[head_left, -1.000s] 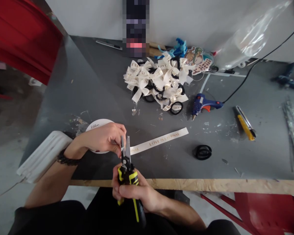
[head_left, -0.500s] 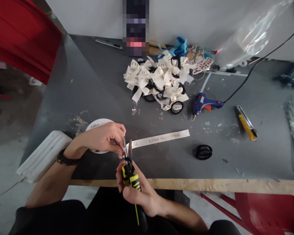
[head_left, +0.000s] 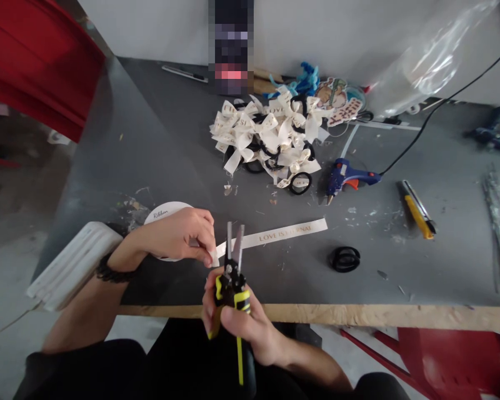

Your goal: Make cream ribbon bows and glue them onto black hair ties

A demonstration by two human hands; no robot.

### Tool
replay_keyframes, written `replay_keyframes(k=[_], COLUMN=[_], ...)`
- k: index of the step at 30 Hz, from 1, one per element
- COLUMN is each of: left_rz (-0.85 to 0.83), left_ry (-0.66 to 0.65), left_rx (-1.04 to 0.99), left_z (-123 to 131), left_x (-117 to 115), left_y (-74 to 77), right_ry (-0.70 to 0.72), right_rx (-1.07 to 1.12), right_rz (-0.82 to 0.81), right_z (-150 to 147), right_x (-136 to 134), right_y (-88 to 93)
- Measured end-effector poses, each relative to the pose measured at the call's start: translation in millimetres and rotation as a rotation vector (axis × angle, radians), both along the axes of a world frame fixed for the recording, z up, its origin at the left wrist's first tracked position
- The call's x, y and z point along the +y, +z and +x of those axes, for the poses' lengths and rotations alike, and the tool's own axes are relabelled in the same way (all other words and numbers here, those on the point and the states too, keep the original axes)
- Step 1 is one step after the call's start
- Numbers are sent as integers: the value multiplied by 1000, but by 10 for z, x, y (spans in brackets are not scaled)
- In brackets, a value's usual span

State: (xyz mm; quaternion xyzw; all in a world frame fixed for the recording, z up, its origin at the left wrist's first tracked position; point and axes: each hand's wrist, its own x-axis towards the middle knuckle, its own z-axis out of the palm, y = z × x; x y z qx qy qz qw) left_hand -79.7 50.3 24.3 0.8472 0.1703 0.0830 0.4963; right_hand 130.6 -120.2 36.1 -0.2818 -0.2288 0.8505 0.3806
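My left hand (head_left: 183, 236) pinches the near end of a cream ribbon strip (head_left: 289, 232) printed "LOVE IS ETERNAL" and rests over a white ribbon spool (head_left: 163, 213). The strip lies flat on the grey table (head_left: 150, 150), running off to the right. My right hand (head_left: 237, 322) grips yellow-and-black scissors (head_left: 232, 272) at the table's front edge. Their blades stand parted, straddling the ribbon just right of my left fingers.
A heap of cream ribbon bows on black hair ties (head_left: 270, 139) lies mid-table. A blue glue gun (head_left: 350, 176) with a black cord, a yellow utility knife (head_left: 416, 208) and loose black hair ties (head_left: 345, 259) lie to the right. A red chair (head_left: 37, 61) stands at left.
The scissors have shifted right along the ribbon and their blades have opened wider. The ribbon strip has slid slightly right. My left hand has kept its pinch.
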Motion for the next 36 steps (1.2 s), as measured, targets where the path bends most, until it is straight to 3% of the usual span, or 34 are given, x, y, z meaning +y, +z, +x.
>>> replay_keyframes(k=[4,9,13,17,23,28,32,36], left_rz=[-12,-96,-147,-90,-91,11,-14,24], left_ry=[23,78,104,34,60,-41,-133,-129], left_rx=[31,-22,-46,-9,19,129,130,109], left_z=[-3,-14,-16,-34,-35,-29,-28,-10], left_x=[7,3,-1,15,-4,23,71,55], left_y=[23,13,29,12,1,118,171,137], right_ry=[-121,-62,-70,61,166,410,430,340], right_rx=[-12,-83,-573,-1209,-1781,-1705,-1654,-1632], right_rz=[81,69,228,643,1173,1570,1567,1562], right_z=[160,532,951,1337,1510,1414,1145,850], right_x=[41,53,246,586,1182,1596,1696,1693], right_y=[28,137,284,382,223,70,6,-83])
